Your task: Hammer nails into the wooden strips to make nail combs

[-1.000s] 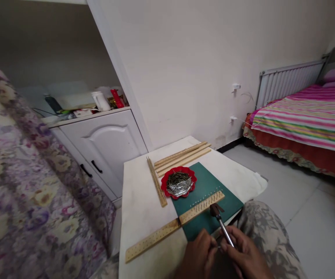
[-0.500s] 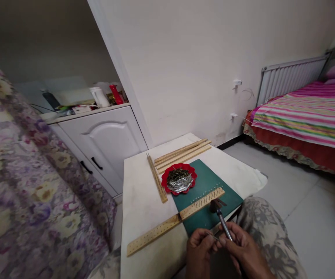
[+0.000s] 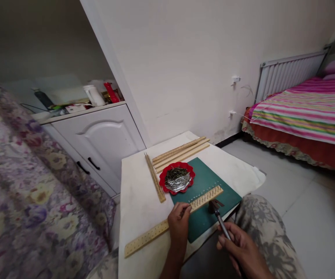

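My left hand (image 3: 179,221) is over the wooden strip (image 3: 144,238), its thumb and fingers pinched at the near end of a row of upright nails (image 3: 206,197). A thin nail seems to be in that pinch, mostly hidden by the fingertips. The strip has rows of small holes along its left part, and its middle is covered by my hand. In my right hand (image 3: 239,246) is a claw hammer (image 3: 222,224), gripped by the handle, its head just below the strip's right part. A green mat (image 3: 203,223) lies under that end.
Behind the strip, a red scalloped bowl (image 3: 162,185) holds a heap of nails. More wooden strips (image 3: 181,155) lie at the back of the white-covered table (image 3: 138,209), and another strip (image 3: 155,177) lies left of the bowl. A cabinet (image 3: 103,143) stands beyond the table.
My left hand has moved from beside my right hand, where it held a thin nail, up and left onto the strip. The hammer stays in my right hand, nearly unmoved.
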`<state>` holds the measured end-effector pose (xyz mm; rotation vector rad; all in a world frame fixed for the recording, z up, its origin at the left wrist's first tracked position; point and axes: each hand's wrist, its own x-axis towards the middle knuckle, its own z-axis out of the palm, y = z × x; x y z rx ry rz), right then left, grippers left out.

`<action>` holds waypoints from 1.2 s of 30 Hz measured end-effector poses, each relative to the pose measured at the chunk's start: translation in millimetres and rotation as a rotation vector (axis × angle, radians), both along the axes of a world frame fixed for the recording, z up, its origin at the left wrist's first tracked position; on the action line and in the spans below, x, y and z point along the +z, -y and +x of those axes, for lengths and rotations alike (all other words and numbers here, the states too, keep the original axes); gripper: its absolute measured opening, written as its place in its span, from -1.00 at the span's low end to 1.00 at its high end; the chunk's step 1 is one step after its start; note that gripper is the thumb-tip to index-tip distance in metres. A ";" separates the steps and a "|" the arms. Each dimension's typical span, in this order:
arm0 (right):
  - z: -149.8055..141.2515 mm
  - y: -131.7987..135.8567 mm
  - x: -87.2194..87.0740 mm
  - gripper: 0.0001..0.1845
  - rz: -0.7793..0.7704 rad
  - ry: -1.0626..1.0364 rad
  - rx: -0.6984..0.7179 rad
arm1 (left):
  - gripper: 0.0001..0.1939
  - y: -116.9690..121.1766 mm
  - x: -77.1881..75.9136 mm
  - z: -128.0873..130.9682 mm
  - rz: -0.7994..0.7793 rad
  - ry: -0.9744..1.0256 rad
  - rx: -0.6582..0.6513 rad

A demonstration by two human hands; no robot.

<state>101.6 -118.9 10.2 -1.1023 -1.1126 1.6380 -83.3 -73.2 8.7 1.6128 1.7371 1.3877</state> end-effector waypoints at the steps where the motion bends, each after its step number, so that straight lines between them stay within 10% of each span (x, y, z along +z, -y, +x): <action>1: 0.0 0.1 0.1 -0.57 -0.006 -0.002 -0.006 | -0.82 -0.2 -0.7 0.5 -0.002 -0.013 0.000; 36: -33.4 -22.4 29.9 -0.87 0.175 0.086 0.224 | -0.82 -5.0 -8.0 2.5 -0.088 -0.138 0.042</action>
